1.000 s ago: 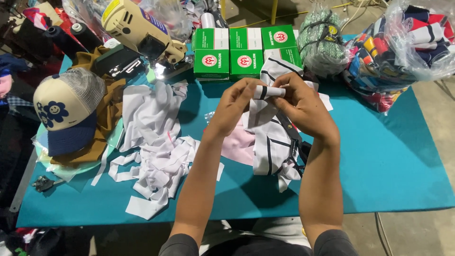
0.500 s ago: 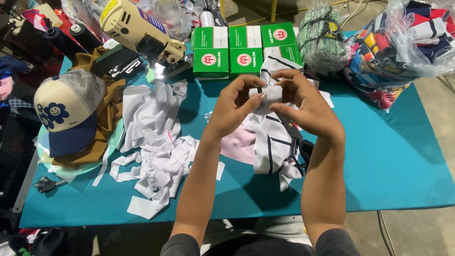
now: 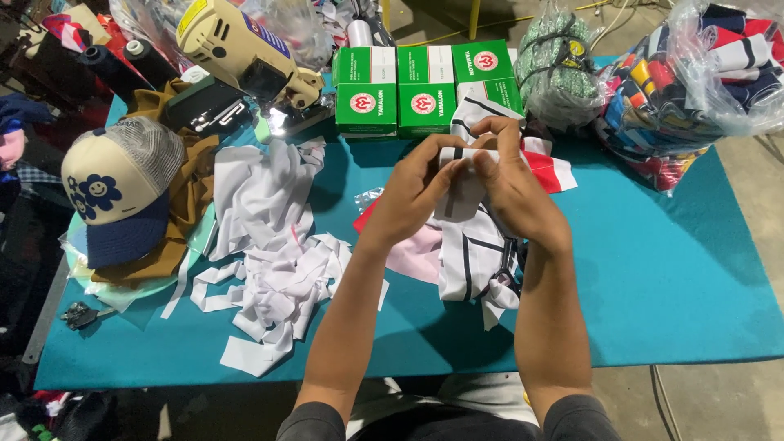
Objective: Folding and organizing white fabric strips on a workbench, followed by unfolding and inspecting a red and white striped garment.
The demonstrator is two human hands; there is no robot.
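Both hands pinch one small piece of white cloth with a dark stripe (image 3: pixel 457 175), held up above the middle of the table. Left hand (image 3: pixel 416 192) closes its fingers on the near-left edge of the piece; right hand (image 3: pixel 510 184) curls over the top and right edge, thumb pressed to the front. Cloth sits between the two sets of fingertips, touching both, its lower end hanging free over a heap of striped white fabric (image 3: pixel 474 253) just below.

Under everything lies the teal table (image 3: pixel 678 269). At the far right sits a clear bag of coloured cloth (image 3: pixel 694 82). Left of the hands spreads a pile of white scraps (image 3: pixel 269 261). A cream and navy cap (image 3: pixel 118 192) rests at the left edge. Behind the hands stand three green boxes (image 3: pixel 425 86), with a cream sewing machine (image 3: pixel 245 57) to their left.
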